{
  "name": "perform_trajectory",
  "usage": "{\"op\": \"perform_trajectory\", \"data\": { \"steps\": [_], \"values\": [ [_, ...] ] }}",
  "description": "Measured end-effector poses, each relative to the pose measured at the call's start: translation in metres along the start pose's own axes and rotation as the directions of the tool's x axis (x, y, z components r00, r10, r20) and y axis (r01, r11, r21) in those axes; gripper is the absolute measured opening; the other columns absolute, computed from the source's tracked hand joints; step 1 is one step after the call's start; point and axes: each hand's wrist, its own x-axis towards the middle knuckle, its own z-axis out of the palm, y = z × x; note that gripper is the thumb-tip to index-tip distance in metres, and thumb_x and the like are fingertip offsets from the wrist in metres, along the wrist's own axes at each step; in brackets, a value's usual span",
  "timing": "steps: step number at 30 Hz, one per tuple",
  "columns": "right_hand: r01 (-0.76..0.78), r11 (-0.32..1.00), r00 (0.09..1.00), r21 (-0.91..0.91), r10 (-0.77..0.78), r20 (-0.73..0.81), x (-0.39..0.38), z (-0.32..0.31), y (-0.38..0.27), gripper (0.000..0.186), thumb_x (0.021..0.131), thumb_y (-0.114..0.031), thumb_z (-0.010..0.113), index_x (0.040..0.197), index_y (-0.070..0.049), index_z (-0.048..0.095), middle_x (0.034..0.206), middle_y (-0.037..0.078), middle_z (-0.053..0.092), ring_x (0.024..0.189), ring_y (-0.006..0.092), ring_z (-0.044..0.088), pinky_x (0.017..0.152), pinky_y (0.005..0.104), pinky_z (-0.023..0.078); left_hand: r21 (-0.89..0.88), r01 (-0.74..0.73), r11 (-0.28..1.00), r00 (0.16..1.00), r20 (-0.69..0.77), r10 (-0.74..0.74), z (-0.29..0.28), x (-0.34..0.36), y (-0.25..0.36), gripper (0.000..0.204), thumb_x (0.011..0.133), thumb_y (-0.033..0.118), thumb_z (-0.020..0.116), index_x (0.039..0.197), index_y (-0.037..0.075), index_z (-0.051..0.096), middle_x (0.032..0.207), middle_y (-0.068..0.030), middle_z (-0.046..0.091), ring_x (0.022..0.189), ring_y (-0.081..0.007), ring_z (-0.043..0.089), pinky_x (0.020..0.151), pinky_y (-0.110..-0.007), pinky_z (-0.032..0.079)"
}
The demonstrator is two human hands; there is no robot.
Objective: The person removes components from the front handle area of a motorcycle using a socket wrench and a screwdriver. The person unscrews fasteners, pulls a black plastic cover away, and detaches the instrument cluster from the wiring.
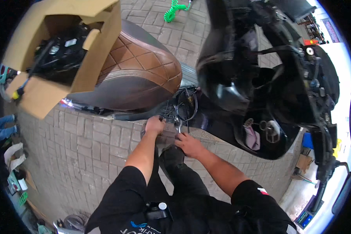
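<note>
My right hand [189, 145] is closed around the lower end of a silver wrench [178, 124], whose head points away from me toward the scooter. To its left, my left hand [156, 125] is closed by the edge of the scooter's footboard, near a small dark piece that I cannot make out. Just beyond both hands lies a looped black cable [188, 104] over a ribbed grey part of the scooter. The scooter's brown quilted seat [138, 62] stretches off to the far left.
An open cardboard box [93, 58] with black parts rests on the seat. Black front bodywork [226, 82] stands at the right, with a pink cloth [252, 136] in its tray. A green coiled hose [175, 9] lies on the brick floor [82, 156] beyond. Assorted items line the left edge.
</note>
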Motion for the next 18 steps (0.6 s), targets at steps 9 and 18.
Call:
{"op": "perform_trajectory", "data": {
  "steps": [9, 18],
  "values": [
    [-0.025, 0.96, 0.996, -0.278, 0.049, 0.081, 0.088, 0.054, 0.07, 0.026, 0.084, -0.019, 0.061, 0.109, -0.017, 0.068, 0.119, 0.008, 0.052, 0.127, 0.0319, 0.046, 0.103, 0.0391, 0.046, -0.357, 0.009, 0.934, 0.999, 0.034, 0.003, 0.06, 0.081, -0.026, 0.041, 0.091, 0.034, 0.062, 0.114, 0.001, 0.066, 0.112, -0.0243, 0.067, 0.11, -0.0381, 0.062, 0.093, -0.043, 0.049],
    [-0.155, 0.982, 0.984, -0.109, 0.143, -0.105, 0.113, 0.087, 0.087, 0.038, 0.088, -0.011, 0.05, 0.125, -0.007, 0.058, 0.146, 0.017, 0.042, 0.136, 0.0359, 0.04, 0.111, 0.0441, 0.038, -0.447, -0.275, 0.851, 0.953, -0.243, 0.18, 0.098, 0.073, -0.063, 0.041, 0.094, 0.023, 0.063, 0.127, -0.001, 0.057, 0.121, -0.0209, 0.062, 0.108, -0.0346, 0.063, 0.092, -0.038, 0.051]
  ]
}}
